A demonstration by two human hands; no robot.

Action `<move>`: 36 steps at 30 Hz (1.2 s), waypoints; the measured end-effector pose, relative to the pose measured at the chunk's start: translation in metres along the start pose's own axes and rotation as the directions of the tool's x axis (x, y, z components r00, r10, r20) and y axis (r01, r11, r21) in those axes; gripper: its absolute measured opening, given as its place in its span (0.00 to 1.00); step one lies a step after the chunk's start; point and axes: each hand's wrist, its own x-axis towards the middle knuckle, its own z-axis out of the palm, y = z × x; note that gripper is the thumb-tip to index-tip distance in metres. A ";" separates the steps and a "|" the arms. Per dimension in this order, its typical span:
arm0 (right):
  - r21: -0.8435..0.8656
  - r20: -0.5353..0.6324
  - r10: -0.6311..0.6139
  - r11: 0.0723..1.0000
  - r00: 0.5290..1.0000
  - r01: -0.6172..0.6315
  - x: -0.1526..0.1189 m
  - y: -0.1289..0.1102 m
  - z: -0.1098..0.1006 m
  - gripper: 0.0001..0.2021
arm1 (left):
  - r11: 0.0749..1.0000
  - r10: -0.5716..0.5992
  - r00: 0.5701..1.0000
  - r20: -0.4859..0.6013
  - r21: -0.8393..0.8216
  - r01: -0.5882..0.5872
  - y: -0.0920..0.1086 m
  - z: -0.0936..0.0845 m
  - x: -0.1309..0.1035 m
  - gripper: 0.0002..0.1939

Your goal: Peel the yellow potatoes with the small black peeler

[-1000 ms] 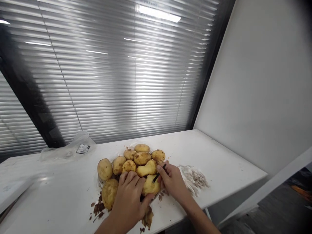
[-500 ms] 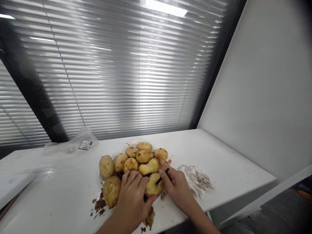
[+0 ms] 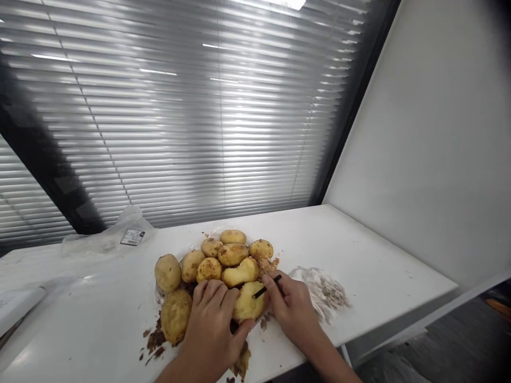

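Observation:
My left hand (image 3: 213, 319) is closed round the left side of a partly pared potato (image 3: 248, 302), its thumb at the near edge. From the right, my right hand (image 3: 290, 307) pinches a thin black stick-like tool (image 3: 266, 286) whose tip rests on the potato's bare yellow face. What kind of tool it is cannot be made out. Just beyond lies a curved, cut potato (image 3: 240, 272). A large unpeeled potato (image 3: 176, 317) sits left of my left hand, and another potato (image 3: 167, 273) stands behind it.
Several more potatoes (image 3: 232, 254) are heaped behind my hands on thin plastic. Brown peelings (image 3: 156, 336) lie at the left, with crumpled white tissue (image 3: 319, 292) at the right. A clear bag with a label (image 3: 132, 237) rests by the blinds. The white table (image 3: 383, 276) meets a wall on the right.
The view has shifted slightly. The black tool lies at a flatter angle across the potato's face, while both hands keep their hold.

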 end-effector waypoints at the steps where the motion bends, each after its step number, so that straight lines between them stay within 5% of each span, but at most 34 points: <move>1: -0.024 -0.044 -0.013 1.000 0.999 0.012 0.001 0.000 -0.001 0.16 | 1.000 0.002 1.000 -0.001 0.006 -0.002 0.000 0.000 0.000 0.15; 9: 0.018 0.051 -0.006 1.000 0.999 0.005 0.002 -0.002 0.002 0.16 | 1.000 -0.019 1.000 0.011 -0.006 0.019 0.000 0.000 0.000 0.15; 14: -0.057 -0.119 -0.014 0.998 0.993 0.008 0.005 -0.001 0.002 0.15 | 1.000 -0.016 1.000 0.022 0.003 0.016 0.000 0.000 -0.001 0.15; 20: -0.007 0.046 -0.013 1.000 0.999 0.013 -0.003 -0.004 0.007 0.17 | 1.000 -0.023 0.999 0.023 -0.014 0.023 0.001 0.000 -0.001 0.13; 25: -0.074 -0.123 -0.036 0.997 0.992 0.027 -0.002 -0.006 0.004 0.15 | 0.999 -0.034 0.998 0.051 -0.004 0.034 0.001 -0.001 -0.001 0.14; 30: -0.025 0.041 -0.033 0.999 0.999 0.034 0.000 -0.009 0.005 0.18 | 1.000 -0.028 0.999 0.044 -0.011 0.029 0.001 0.000 -0.002 0.13; 36: -0.038 -0.113 0.031 0.999 0.993 -0.036 0.003 -0.002 -0.002 0.15 | 0.999 -0.039 0.998 0.057 -0.006 0.040 0.001 0.000 -0.001 0.13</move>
